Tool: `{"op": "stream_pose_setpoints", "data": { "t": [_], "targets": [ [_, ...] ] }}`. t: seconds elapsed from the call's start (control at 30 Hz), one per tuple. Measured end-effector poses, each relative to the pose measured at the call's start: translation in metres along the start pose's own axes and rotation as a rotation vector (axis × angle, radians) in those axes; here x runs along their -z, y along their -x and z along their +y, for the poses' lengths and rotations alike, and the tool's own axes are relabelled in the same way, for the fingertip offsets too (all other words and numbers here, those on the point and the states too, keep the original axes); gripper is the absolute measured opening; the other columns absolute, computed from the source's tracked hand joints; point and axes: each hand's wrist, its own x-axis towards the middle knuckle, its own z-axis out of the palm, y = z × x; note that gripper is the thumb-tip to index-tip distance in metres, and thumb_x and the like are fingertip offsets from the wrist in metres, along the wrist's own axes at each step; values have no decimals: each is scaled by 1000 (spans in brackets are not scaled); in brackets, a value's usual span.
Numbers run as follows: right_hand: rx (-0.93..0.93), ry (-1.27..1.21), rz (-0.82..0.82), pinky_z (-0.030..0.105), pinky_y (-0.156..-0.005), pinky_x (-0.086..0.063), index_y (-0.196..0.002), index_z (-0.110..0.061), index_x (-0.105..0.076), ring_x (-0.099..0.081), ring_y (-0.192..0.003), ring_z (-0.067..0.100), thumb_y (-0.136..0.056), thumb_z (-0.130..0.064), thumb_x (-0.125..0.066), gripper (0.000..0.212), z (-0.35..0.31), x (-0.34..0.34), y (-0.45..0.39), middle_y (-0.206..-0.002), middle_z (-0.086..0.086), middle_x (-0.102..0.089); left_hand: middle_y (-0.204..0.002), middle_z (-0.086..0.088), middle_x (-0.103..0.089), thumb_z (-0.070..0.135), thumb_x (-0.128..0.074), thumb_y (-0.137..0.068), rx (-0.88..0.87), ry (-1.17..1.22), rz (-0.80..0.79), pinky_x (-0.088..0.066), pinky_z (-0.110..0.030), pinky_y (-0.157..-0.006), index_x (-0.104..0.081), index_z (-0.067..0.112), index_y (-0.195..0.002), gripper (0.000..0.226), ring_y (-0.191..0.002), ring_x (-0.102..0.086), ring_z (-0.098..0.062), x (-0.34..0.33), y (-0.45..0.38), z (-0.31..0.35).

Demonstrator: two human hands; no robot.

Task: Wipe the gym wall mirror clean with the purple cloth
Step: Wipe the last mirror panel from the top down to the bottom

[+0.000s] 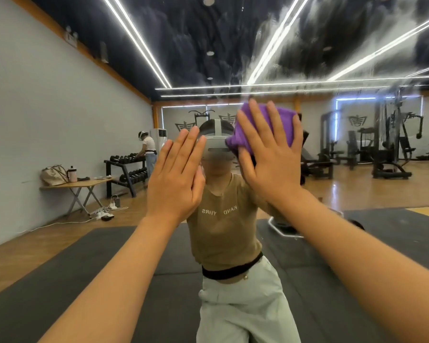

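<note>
Here, right hand (270,157) presses purple cloth (243,134) on mirror (307,58)

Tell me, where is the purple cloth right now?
In the head view, the purple cloth sits right of centre, pressed flat against the mirror under the right hand, just beside the left hand.

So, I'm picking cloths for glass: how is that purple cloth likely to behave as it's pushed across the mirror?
The purple cloth looks soft and floppy: it bunches and folds under the flat right hand. It probably glides easily on the mirror, judging by the long smears up there. It seems light, held up by palm pressure alone.
</note>
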Motion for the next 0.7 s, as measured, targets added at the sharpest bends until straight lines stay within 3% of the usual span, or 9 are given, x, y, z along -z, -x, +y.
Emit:
{"op": "stream_pose_setpoints", "data": {
  "t": [0.23,0.4,0.6,0.7],
  "targets": [
    [143,-9,-143,59,-123,-8,-157,-26,-36,-20,-155,28,-101,-39,-46,59,-24,5,144,-167,0,-26,-164,-14,-26,27,-31,-106,68,-25,-26,-8,-43,-126,-30,5,-157,55,-153,-20,-27,-1,2,13],
    [239,72,-285,55,-125,-1,-161,-30,-24,-15,-156,26,-97,-42,-49,70,-29,8,222,-170,-4,-17,-169,-9,-8,36,-34,-104,252,34,-111,2,-42,-127,-17,9,-161,65,-156,1,-20,4,6,42],
    [320,22,-299,54,-125,-5,-160,-30,-30,-17,-156,24,-100,-43,-44,63,-15,11,196,-168,-4,-22,-169,-11,-7,37,-35,-103,200,-23,-172,4,-38,-127,-14,9,-161,68,-156,-3,-24,9,36,44],
    [226,15,-203,56,-124,-6,-158,-27,-33,-19,-155,25,-102,-43,-39,59,-1,9,131,-167,-1,-24,-170,-10,-5,38,-35,-104,191,-36,-195,2,-40,-127,-14,9,-161,68,-157,-3,-24,11,46,42]
  ]
}}
